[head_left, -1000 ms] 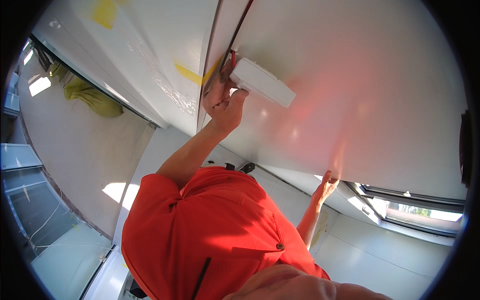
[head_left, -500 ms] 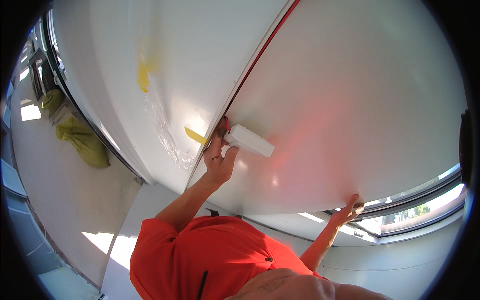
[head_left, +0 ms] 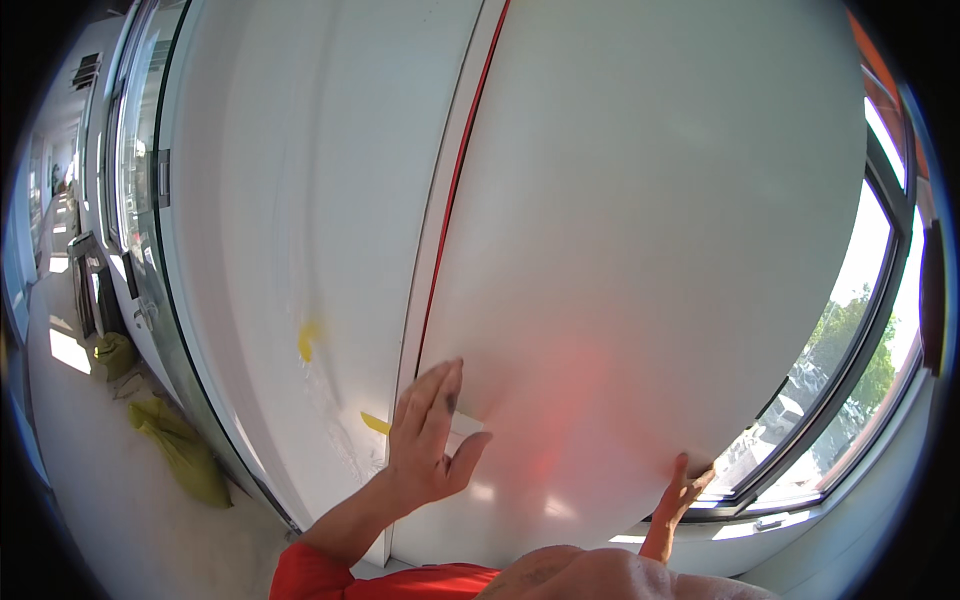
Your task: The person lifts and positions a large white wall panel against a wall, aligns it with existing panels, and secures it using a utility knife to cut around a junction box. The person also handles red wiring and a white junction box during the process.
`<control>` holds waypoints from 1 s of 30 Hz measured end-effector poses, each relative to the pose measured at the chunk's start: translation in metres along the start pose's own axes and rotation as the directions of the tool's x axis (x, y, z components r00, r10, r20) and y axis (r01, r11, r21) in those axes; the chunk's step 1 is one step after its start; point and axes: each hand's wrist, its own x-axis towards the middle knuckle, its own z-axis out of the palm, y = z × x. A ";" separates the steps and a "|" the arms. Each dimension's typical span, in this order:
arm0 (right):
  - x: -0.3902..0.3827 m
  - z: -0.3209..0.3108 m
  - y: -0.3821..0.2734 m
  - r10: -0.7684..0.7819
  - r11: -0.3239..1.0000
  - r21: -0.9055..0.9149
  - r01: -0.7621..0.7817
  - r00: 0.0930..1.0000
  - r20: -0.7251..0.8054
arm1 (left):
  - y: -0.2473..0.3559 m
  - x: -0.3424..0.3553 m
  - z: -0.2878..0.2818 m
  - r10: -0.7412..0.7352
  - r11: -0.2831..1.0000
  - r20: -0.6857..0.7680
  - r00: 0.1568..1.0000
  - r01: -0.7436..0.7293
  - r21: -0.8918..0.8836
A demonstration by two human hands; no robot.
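Note:
A large white panel (head_left: 650, 220) stands upright in front of me, with a thin red strip (head_left: 462, 160) along its left edge. My left hand (head_left: 430, 440) is open, fingers stretched upward, at the lower part of the seam beside that strip; whether it touches the panel I cannot tell. Behind its thumb and fingers a small white block (head_left: 467, 425) is partly hidden. At the panel's lower right edge my right hand (head_left: 680, 497) grips it, thumb on the front face and fingers round the edge.
Left of the seam, a white wall surface (head_left: 380, 150) carries yellow tape (head_left: 376, 423) and clear film. Further left are a glass door (head_left: 150, 200) and a green sack (head_left: 180, 455) on the floor. A dark-framed window (head_left: 870, 330) lies right of the panel.
My view has tilted up, so the hands appear lower. My left hand has let go of the white block and stretched its fingers. My right hand stays at the panel's edge.

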 end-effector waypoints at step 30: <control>0.007 -0.011 0.048 0.167 0.940 0.327 -0.099 0.969 -0.184 | -0.021 0.096 0.041 -0.397 0.914 -0.114 0.911 0.382 -0.136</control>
